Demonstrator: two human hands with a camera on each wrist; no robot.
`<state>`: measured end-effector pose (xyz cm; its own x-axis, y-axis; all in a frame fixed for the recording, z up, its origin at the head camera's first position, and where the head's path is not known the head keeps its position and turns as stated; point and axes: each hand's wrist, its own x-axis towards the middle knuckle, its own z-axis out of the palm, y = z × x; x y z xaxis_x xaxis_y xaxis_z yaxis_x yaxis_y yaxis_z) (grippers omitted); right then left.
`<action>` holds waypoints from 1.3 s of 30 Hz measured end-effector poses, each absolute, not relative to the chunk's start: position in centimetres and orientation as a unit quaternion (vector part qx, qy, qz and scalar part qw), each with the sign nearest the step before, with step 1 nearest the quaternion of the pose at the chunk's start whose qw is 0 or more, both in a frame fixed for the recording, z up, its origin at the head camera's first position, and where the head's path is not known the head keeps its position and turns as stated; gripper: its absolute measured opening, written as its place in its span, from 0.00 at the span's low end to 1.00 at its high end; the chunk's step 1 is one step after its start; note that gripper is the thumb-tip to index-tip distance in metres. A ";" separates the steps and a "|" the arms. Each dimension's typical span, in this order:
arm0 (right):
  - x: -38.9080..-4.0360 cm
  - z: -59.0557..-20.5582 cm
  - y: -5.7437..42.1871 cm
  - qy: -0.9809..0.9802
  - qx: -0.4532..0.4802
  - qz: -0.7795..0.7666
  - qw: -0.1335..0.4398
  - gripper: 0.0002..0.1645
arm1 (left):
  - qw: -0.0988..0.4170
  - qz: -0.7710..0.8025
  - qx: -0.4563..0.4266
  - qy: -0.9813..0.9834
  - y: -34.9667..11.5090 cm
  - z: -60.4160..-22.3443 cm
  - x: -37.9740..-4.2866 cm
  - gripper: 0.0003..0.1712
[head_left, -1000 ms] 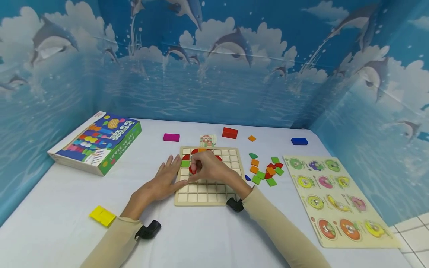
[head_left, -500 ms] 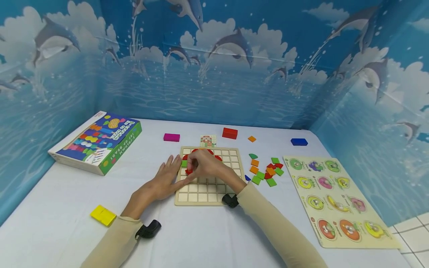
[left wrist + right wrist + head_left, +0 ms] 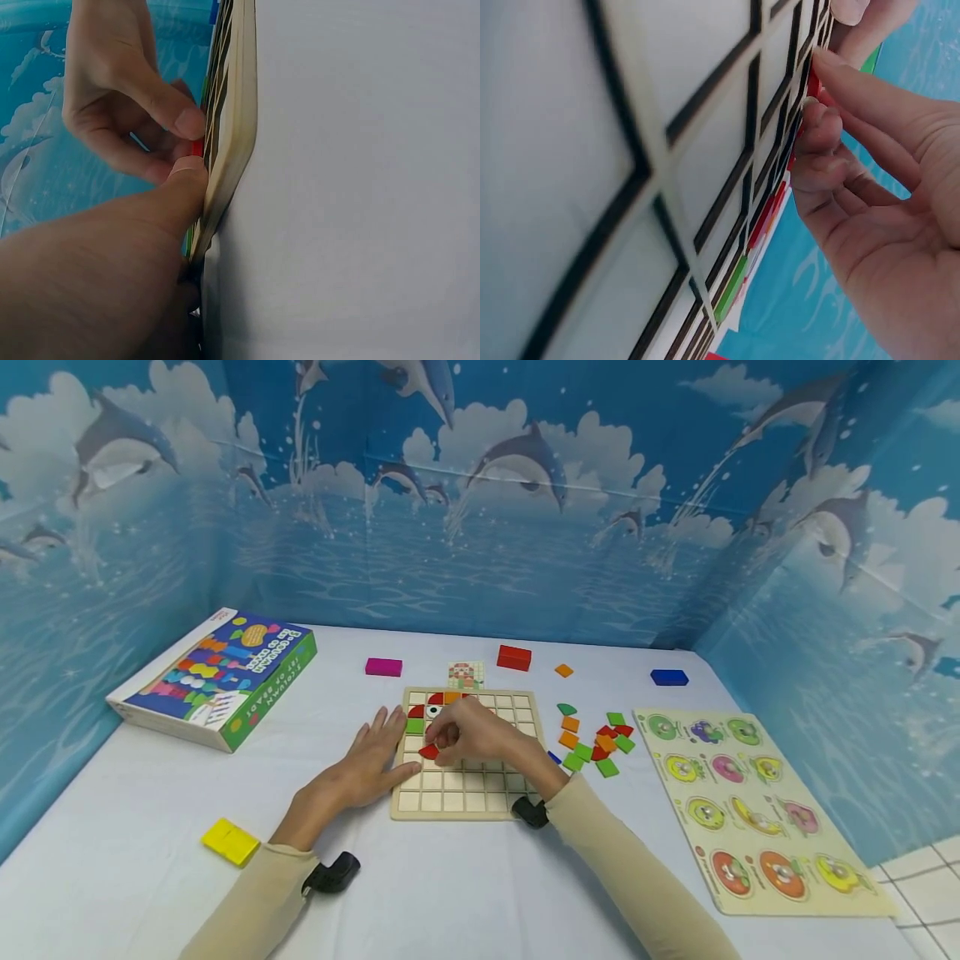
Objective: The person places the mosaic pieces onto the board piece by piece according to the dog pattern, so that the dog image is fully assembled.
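The wooden grid board lies mid-table with coloured pieces set in its upper rows. My right hand is over its left half, thumb and fingers pinching a red rounded tile right at the squares. In the right wrist view that red tile shows between the fingertips, close against the grid. My left hand rests at the board's left edge with fingers spread, its thumb reaching onto the squares. A green square and an eye tile sit in cells above; the right hand hides part of the design.
Loose green, orange and red tiles lie right of the board. A picture card stands beyond it. Around are a red block, magenta block, blue block, yellow block, game box and fruit puzzle.
My right hand has shifted slightly around the same cells, and the red tile now sits a little lower and turned. The eye tile has come into view. My left hand has stayed put.
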<state>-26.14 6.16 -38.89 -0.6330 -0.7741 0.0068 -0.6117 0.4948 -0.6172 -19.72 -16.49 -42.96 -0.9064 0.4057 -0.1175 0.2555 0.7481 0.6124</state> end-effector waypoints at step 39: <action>-25.5 -39.1 3.5 0.884 -0.365 -0.268 0.119 0.06 | 0.107 0.320 0.192 0.922 -16.6 -43.1 -19.5 0.53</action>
<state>-25.45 3.48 -39.12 -0.7056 -0.7085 -0.0138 -0.5810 0.5896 -0.5610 -19.50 -16.61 -43.08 -0.9037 0.4217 -0.0738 0.2852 0.7217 0.6307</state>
